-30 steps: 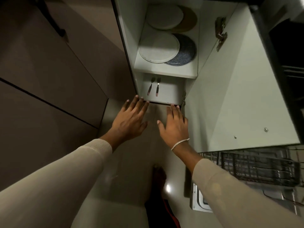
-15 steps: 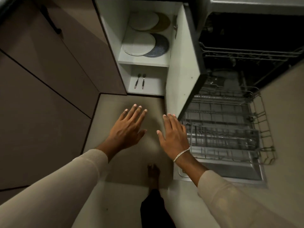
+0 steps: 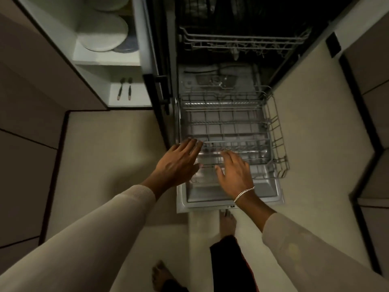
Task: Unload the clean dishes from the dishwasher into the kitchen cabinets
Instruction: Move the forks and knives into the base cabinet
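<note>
The dishwasher's lower wire rack (image 3: 231, 123) is pulled out over the lowered door (image 3: 271, 192), and I see no dishes in it. My left hand (image 3: 179, 163) hovers flat over the rack's front left corner, fingers apart, holding nothing. My right hand (image 3: 233, 173), with a bracelet on the wrist, hangs open above the rack's front rail. The upper rack (image 3: 242, 42) sits back inside the dark tub. In the open cabinet (image 3: 105, 60) at the left, plates (image 3: 103, 36) lie stacked on a shelf and two spoons (image 3: 125, 89) lie on the bottom board.
The cabinet door (image 3: 151, 49) stands open edge-on between the cabinet and the dishwasher. Closed brown cabinet fronts (image 3: 31, 91) line the left side and more stand at the right (image 3: 374, 123). My bare feet (image 3: 227, 220) stand on the pale floor just before the dishwasher door.
My view and both hands have swung right, from in front of the open cabinet to over the front of the pulled-out lower rack. Both hands stay open and hold nothing.
</note>
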